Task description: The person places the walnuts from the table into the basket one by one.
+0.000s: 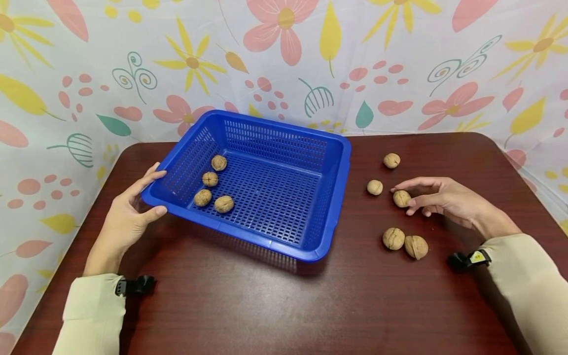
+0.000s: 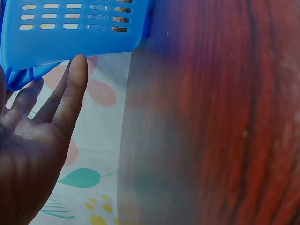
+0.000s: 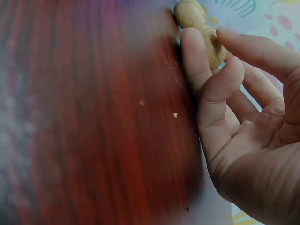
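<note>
Walnut (image 1: 401, 198) pinched between thumb and fingers of the right hand (image 1: 452, 199), right of the basket, over the dark wood table (image 1: 275, 305); whether it is off the surface, cannot tell. Close around it: a small pale nut (image 1: 374, 187) just to its left, a farther nut (image 1: 392, 160) beyond, and on the near side a nearer pair (image 1: 393, 238) lying side by side.

Left of these, well apart, blue slotted basket (image 1: 266, 240), set at a slant. Left hand (image 1: 126, 219) grasps its near left corner, thumb on the near rim, fingers over the left end. Inside, four nuts (image 1: 210, 179) group toward the left end.

Pale sleeves (image 1: 95, 305) on both arms, black wrist straps (image 1: 135, 286). Behind: white cloth (image 1: 341, 24), flower and leaf print.
</note>
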`<state>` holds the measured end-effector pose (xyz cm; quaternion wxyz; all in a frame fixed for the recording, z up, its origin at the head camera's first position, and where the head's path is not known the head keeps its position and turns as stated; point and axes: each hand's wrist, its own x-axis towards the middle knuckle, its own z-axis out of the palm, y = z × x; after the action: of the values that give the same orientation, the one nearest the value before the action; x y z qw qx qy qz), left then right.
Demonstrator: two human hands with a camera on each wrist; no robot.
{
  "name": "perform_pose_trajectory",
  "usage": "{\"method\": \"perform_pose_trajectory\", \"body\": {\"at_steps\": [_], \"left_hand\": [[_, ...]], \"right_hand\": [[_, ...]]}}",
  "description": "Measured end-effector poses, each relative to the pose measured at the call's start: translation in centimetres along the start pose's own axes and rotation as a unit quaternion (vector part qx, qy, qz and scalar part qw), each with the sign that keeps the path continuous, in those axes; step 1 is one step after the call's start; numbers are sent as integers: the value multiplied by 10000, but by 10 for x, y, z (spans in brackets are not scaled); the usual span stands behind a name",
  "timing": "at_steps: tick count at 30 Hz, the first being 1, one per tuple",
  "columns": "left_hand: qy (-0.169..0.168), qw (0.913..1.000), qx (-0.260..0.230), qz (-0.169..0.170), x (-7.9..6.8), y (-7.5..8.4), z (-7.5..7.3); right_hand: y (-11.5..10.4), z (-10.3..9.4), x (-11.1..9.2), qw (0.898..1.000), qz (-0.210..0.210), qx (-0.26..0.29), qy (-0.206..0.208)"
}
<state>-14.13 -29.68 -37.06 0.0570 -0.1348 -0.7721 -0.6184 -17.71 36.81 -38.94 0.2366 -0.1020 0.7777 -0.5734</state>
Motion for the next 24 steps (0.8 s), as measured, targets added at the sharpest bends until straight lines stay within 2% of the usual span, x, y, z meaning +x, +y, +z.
{"method": "perform_pose_trajectory", "body": {"at_steps": [6, 15, 24], "left_hand": [[8, 10000, 55, -21, 0, 0, 0], [8, 9999, 108, -29, 0, 1, 0], [-10, 10000, 14, 11, 0, 0, 0]], "right_hand": [[2, 1, 0, 9999, 29, 5, 140], [7, -1, -3, 9993, -203, 175, 271], [-11, -1, -3, 9971, -373, 598, 282]]}}
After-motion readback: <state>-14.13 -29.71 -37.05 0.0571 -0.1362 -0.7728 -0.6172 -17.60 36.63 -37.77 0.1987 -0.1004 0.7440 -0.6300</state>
